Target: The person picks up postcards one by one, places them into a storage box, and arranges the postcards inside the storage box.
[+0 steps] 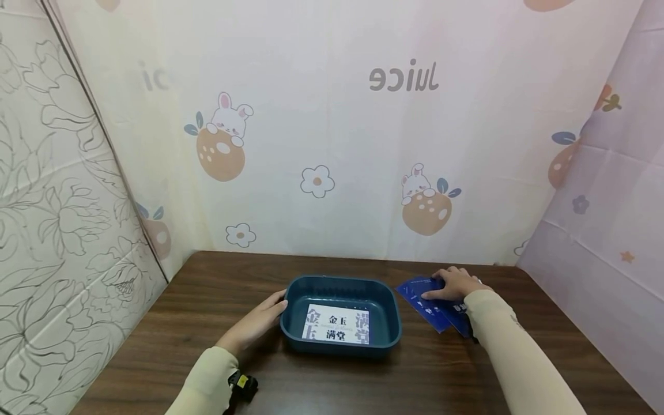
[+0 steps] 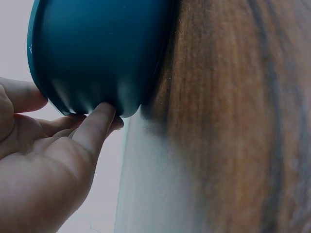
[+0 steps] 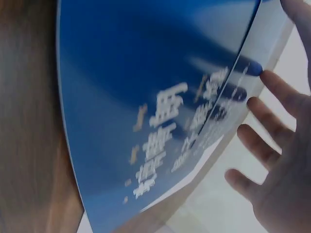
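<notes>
A dark teal basin point(image 1: 342, 348), rectangular with rounded corners, stands upright on the surface point(image 1: 425, 383), open side up. Inside it lies a white card point(image 1: 337, 325), print facing up, bearing black and larger purple-grey Chinese characters. Right of the basin, glossy blue cards point(image 1: 421, 300) with white print overlap in a fan, the nearest corner just beside the rim.

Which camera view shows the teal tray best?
The head view: the tray shows its rim and inside. The left wrist view shows only part of its outside, touched by the left hand; the right wrist view, none.
</notes>
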Demonstrator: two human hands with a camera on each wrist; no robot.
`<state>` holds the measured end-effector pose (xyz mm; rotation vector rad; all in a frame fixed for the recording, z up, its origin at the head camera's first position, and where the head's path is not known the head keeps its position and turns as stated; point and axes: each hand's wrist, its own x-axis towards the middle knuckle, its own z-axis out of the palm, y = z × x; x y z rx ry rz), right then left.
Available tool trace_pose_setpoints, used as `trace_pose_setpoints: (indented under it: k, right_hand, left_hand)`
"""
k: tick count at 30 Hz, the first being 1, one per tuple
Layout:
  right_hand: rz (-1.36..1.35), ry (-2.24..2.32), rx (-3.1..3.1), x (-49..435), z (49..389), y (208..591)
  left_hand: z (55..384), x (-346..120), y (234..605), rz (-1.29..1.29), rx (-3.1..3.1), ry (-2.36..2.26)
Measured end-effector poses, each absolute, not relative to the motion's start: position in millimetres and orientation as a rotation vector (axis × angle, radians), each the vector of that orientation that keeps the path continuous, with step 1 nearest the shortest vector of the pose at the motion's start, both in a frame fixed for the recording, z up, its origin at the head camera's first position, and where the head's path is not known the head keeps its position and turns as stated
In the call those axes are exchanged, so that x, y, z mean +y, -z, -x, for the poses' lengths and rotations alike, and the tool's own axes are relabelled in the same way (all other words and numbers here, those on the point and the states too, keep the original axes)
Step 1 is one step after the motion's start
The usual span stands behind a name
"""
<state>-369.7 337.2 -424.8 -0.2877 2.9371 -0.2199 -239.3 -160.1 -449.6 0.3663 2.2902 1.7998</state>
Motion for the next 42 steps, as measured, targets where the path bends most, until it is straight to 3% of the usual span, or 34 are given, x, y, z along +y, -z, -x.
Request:
trace_pose_setpoints:
  k: [14,25,34,42]
  right_hand:
    - [0.294,0.196,2.769,328.1,359.5,411.8]
    - [0.374,0.13,2.957,333.3,358.0,423.1]
    - [0.281,0.277,2.963,341.6,363.7,429.7]
    - [0.407,0.493,3.119,350.9,365.7,430.5]
  left_hand:
    - [236.7,-159.7,448.4,-0.355,2.309,-1.799]
    - [235.9,-160.5,448.4,-0.359,2.307,-1.792]
    - [235.8,-160.0,448.9,-0.351,2.296,-1.803]
    - [237.2,-159.0,447.3,-0.359,2.297,-1.801]
